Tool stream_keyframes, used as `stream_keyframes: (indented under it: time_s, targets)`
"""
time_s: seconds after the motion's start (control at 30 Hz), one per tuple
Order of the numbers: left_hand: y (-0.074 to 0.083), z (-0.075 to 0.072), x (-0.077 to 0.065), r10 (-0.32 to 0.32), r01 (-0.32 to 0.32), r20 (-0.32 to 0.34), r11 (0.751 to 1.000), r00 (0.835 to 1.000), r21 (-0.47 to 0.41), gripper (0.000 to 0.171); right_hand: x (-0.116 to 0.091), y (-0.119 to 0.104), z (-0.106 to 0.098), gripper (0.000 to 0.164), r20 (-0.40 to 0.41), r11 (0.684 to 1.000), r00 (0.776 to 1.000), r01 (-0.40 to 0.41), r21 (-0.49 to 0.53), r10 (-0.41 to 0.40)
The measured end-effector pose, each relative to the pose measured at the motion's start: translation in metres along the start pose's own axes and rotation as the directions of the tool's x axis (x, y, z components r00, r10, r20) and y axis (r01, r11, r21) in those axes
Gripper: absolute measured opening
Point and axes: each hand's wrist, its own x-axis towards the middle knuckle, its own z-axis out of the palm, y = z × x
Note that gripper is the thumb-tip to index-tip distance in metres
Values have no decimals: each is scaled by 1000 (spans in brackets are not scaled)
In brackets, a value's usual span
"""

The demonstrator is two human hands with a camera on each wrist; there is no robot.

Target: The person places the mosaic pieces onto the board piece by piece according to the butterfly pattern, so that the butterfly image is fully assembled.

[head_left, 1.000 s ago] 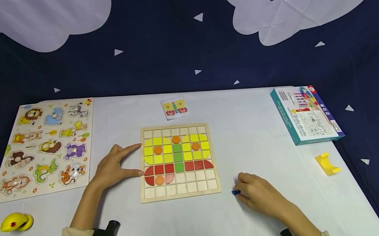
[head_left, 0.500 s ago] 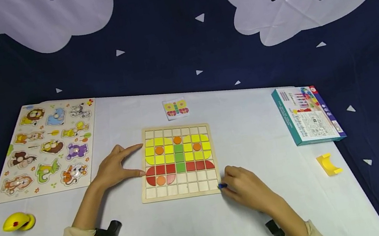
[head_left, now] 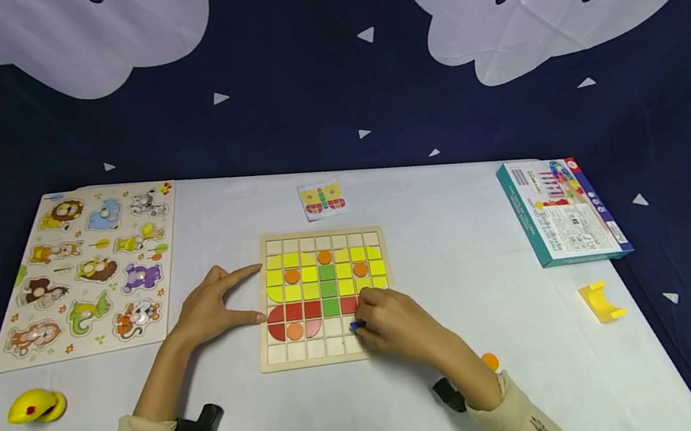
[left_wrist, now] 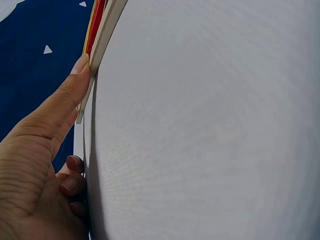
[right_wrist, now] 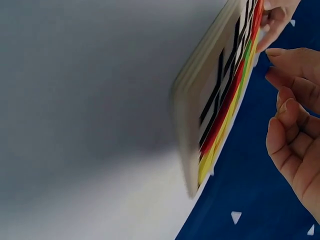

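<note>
A square wooden grid board [head_left: 315,363] lies mid-table, with yellow, orange, green and red pieces forming a butterfly pattern. My left hand [head_left: 213,306] is at its left edge, thumb and index finger spread and touching the rim. In the left wrist view the thumb [left_wrist: 75,82] lies against the board's side. My right hand [head_left: 397,321] is over the board's lower right, pinching a small dark blue piece [head_left: 357,325] at the fingertips; its shape is unclear. That hand hides some red pieces and squares. In the right wrist view thumb and fingers [right_wrist: 295,95] are curled beside the board.
A butterfly picture card [head_left: 322,200] lies behind the board. An animal puzzle [head_left: 80,271] is at left, above a yellow toy [head_left: 36,405]. At right are a teal-edged box [head_left: 564,209] and a yellow curved block [head_left: 601,302]. An orange disc [head_left: 490,361] lies beside my right forearm.
My right hand has moved left from the table beside the board to over its lower right, carrying the blue piece. The orange disc has come into view. My left hand stays put.
</note>
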Motion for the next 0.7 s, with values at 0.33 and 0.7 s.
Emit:
stream_keyframes:
  time_s: [0.33, 0.7]
  targets:
    - [0, 1, 1, 13, -13, -1, 1000, 1000, 4, 90, 29, -15, 11, 10, 46, 994, 998, 39, -98, -35]
    - [-2, 1, 3, 14, -14, -3, 1000, 1000, 2, 90, 36, -18, 19, 6, 31, 985, 1000, 10, -173, -4]
